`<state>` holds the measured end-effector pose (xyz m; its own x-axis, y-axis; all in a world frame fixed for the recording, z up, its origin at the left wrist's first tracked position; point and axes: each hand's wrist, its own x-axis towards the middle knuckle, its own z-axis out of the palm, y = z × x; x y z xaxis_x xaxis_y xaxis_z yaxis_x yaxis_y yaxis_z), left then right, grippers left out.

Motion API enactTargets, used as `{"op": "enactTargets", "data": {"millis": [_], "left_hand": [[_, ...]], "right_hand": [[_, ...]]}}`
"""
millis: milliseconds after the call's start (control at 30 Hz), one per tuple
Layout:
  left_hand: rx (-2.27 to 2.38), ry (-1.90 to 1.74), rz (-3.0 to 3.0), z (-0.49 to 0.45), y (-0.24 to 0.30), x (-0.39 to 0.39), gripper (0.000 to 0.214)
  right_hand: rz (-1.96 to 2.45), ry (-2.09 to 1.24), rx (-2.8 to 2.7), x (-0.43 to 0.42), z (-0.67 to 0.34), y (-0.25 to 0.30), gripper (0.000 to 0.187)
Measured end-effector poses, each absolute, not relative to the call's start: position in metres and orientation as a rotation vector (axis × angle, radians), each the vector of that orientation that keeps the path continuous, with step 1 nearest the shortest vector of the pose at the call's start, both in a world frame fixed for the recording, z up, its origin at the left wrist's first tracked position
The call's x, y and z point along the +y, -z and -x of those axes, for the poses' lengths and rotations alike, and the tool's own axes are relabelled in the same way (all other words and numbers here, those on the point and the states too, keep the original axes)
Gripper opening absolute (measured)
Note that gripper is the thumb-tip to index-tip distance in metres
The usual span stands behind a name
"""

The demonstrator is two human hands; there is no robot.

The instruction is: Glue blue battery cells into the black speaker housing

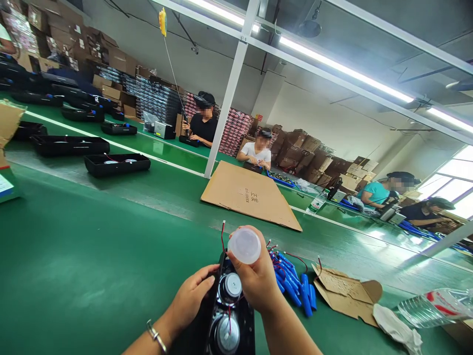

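Observation:
My right hand (259,282) is wrapped round a translucent white bottle (245,245), its round end turned toward me. The bottle is held over the far end of a black speaker housing (250,328); its other end is hidden. Two round speaker drivers (228,335) with thin red wires lie in the housing. My left hand (190,298) grips the housing's left side, thumb on the rim and the other fingers partly hidden. A red wire with a white plug (223,231) stands up at the far end. Just right of my right hand is a pile of blue battery packs (290,278).
Torn cardboard (345,291), a white cloth (397,325) and a water bottle (436,306) lie at right. A cardboard sheet (251,195) lies ahead beside a white post (231,93). Black housings (117,164) stand at left. Several co-workers sit across the line.

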<state>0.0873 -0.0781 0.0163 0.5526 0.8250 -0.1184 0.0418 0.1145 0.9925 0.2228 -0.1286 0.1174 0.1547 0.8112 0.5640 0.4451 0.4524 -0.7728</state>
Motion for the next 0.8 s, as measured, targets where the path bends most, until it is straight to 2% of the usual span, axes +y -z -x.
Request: {"op": "enactTargets", "data": {"millis": [433,800], "left_hand": [[0.780,-0.710,-1.324,-0.0871,-0.0118,-0.0758,0.045],[0.816,-0.733,-1.335,-0.0875,-0.0158,-0.0782,0.043]], "right_hand": [[1.115,-0.481,-1.421,-0.1318,-0.2186,-0.1163,0.037],[1.140,-0.444,-1.450,-0.1344,-0.2203,-0.1112,0.037]]}}
